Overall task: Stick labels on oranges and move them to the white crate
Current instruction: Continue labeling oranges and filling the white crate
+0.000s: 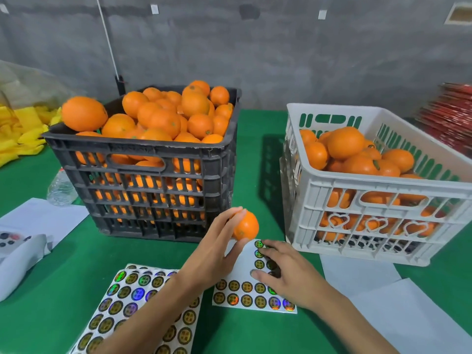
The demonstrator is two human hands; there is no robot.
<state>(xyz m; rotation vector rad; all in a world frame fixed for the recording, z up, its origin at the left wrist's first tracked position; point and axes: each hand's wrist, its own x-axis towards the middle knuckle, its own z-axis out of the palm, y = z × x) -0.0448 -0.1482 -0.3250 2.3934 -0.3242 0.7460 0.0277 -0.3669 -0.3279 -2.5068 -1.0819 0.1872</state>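
My left hand [217,245] grips one orange [247,226] between thumb and fingers, just above the green table in front of the black crate [143,146]. That crate is heaped with oranges. My right hand [283,269] rests on a partly used sheet of round shiny labels [255,293], its fingertips on the labels near the sheet's far edge. A fuller label sheet [127,297] lies at the lower left, under my left forearm. The white crate [378,185] on the right holds several oranges.
White backing sheets [383,290] lie right of the labels and at the far left [43,215]. A clear plastic bottle [61,190] lies beside the black crate. Yellow wrappers [23,134] are piled at the back left. Red flat boxes [449,118] are stacked at the far right.
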